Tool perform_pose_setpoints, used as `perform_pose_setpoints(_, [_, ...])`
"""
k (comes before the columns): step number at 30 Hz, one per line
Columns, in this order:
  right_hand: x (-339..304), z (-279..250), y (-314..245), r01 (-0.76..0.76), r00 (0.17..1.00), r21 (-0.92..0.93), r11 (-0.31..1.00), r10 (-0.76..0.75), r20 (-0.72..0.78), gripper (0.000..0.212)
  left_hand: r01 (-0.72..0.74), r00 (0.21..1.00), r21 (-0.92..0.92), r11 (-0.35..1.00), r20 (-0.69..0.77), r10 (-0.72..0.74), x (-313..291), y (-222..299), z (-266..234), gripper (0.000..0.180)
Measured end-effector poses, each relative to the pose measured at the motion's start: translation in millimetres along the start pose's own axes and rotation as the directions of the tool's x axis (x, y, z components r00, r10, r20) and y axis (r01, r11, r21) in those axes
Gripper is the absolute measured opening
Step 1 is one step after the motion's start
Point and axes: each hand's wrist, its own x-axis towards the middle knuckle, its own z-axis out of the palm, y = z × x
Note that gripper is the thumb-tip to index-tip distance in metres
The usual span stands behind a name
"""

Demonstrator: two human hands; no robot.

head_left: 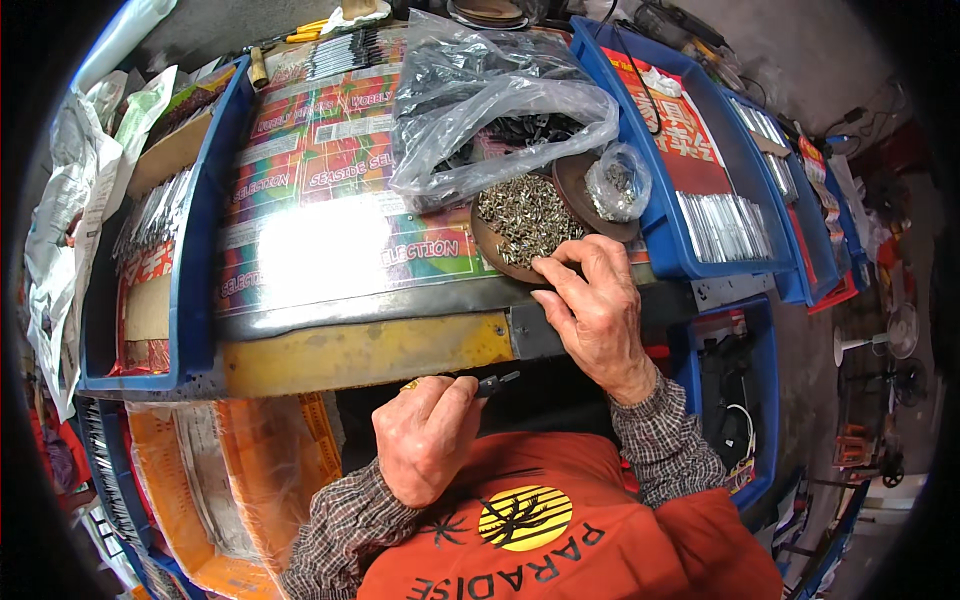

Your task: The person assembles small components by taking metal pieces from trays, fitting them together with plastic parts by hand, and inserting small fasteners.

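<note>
Bending over the near rim of a round brown dish (487, 247), the right hand (603, 310) had its fingers curled beside the small metal pieces (530, 212) heaped inside; thumb and forefinger looked slightly apart, and whether anything was caught between them could not be told. The left hand (428, 440) was curled in front of the near edge of the desk (370, 355), pinching a small dark piece (498, 383) whose narrow tip pointed to the right.

The metal pieces looked light, hard and smooth, apt to roll or slip, so a single one was probably best taken across its middle. The dark piece seemed stiff and light; its thicker end probably offered the surest hold, leaving the tip free. Behind the dish lay a clear plastic bag (480, 65), soft and likely to crumple. Farther right, a blue bin (665, 235) held silver strips (725, 228).
</note>
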Motion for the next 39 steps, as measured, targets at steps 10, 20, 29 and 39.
perform_pose_setpoints(10, [4.6, 0.9, 3.0, -0.053, 0.998, 0.125, 0.991, 0.056, -0.025, 0.024, 0.071, 0.997, -0.049, 0.996, 0.042, -0.069, 0.8, 0.2, -0.5, 0.029])
perform_pose_setpoints(20, [4.8, -0.8, 9.3, -0.048, 0.992, 0.279, 0.959, 0.078, -0.097, 0.015, 0.093, 0.996, -0.09, 0.992, 0.023, -0.092, 1.7, 2.6, -3.9, 0.025])
perform_pose_setpoints(29, [-23.0, -9.1, -42.0, 0.04, 0.998, 0.571, 0.82, -0.064, 0.022, 0.024, 0.21, 0.973, -0.143, 0.967, 0.123, -0.193, 0.6, 7.6, -11.1, 0.022])
perform_pose_setpoints(39, [-30.0, -8.4, -49.9, 0.112, 0.992, 0.481, 0.87, -0.123, -0.01, 0.027, 0.148, 0.986, -0.097, 0.984, 0.098, -0.138, -0.9, 10.2, -9.4, 0.023])
